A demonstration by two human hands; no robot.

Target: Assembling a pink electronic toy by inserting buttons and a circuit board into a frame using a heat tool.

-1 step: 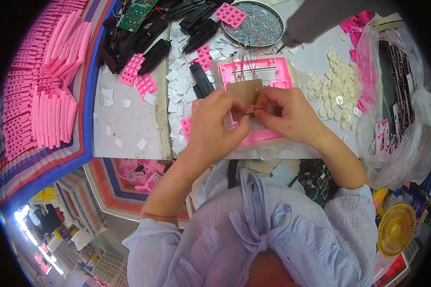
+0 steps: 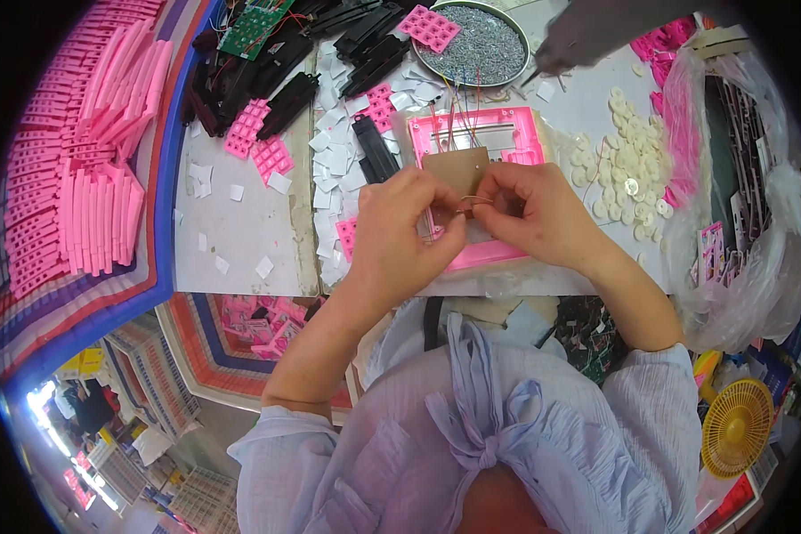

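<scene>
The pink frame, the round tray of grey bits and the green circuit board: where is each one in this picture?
pink frame (image 2: 518, 132): head view, on its right upper rim.
round tray (image 2: 485, 49): head view, on the grey bits filling it.
green circuit board (image 2: 251, 28): head view, on the middle of its face.

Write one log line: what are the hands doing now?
left hand pinching thin wire | right hand pinching same wire | over pink frame, brown board

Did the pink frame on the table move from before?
No. The pink frame sits in the same spot below the round tray of grey bits, beside the white discs, as in the earlier picture.
</scene>
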